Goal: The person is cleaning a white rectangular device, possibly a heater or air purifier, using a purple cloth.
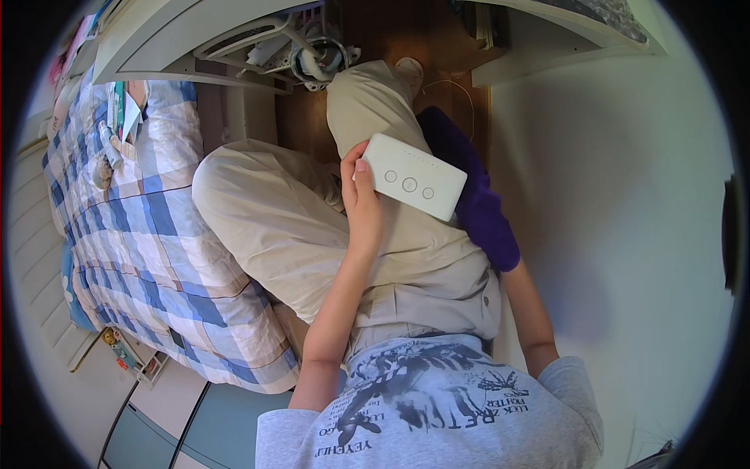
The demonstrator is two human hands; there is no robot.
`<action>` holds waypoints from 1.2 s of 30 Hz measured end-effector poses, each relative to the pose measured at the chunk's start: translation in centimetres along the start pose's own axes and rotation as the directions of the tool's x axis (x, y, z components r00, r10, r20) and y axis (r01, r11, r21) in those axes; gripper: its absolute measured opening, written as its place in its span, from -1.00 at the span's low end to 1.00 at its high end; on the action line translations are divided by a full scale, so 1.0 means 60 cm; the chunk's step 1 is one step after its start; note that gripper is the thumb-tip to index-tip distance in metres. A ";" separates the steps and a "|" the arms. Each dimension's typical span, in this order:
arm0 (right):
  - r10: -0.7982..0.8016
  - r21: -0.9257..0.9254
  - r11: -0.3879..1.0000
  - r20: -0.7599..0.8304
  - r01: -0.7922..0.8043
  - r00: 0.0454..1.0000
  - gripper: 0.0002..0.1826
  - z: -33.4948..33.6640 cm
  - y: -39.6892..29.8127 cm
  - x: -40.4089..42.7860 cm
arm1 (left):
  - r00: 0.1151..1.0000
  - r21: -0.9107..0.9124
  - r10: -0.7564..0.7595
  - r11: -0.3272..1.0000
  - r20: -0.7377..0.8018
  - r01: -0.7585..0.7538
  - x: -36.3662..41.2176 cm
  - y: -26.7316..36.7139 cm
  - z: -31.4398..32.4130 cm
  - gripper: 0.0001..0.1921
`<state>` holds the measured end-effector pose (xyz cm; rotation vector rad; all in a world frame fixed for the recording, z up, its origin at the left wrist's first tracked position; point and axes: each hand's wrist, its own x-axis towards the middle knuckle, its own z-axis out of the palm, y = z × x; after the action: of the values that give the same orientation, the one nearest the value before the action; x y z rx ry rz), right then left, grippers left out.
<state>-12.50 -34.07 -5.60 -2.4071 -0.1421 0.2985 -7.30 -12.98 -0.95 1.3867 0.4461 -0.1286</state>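
Observation:
My left hand [363, 202] grips the left end of a flat white plastic device [401, 198] with rounded corners, three round buttons and a row of small marks on its face. It is above my beige trousers [281, 205]. A dark purple fabric piece [489, 214], perhaps a mitt or a cloth, covers my right hand up to the wrist. Its upper part reaches up beside my leg, and its edge passes behind the device's right end. My right fingers are hidden, so their pose cannot be told.
A bed with a blue-and-white checked cover [170, 234] stands at left, with small items on it. A white desk edge [193, 41] curves across the top, near a white rack [246, 44] and a round container with a pale item [319, 61]. A thin white cable [469, 97] lies on the wooden floor. A white wall [621, 193] is at right.

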 end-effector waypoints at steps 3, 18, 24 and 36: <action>0.051 -0.140 0.987 -0.195 -0.080 0.979 -0.50 -0.029 -0.056 0.042 | 0.997 -0.080 -0.065 0.995 0.029 0.067 -0.004 0.006 -0.005 -0.59; -0.072 0.294 0.947 -0.193 0.128 0.978 -0.66 -0.129 -0.050 0.015 | 0.996 -0.343 0.047 0.939 0.076 -0.018 -0.004 -0.003 0.003 -0.64; -0.229 0.000 0.972 -0.195 0.234 0.954 -0.57 -0.251 -0.185 0.049 | 0.992 -0.344 0.073 0.938 0.103 -0.033 0.002 -0.017 -0.021 -0.64; -0.029 0.213 0.530 -0.963 0.820 0.269 -0.74 -0.631 -0.356 0.034 | 0.975 -0.427 0.110 0.904 0.192 -0.017 0.013 -0.030 -0.034 -0.58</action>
<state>-1.46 -41.69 35.81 -1.2739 -0.2123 -1.1093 -7.69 -11.23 -3.12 0.9434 0.2293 -0.1163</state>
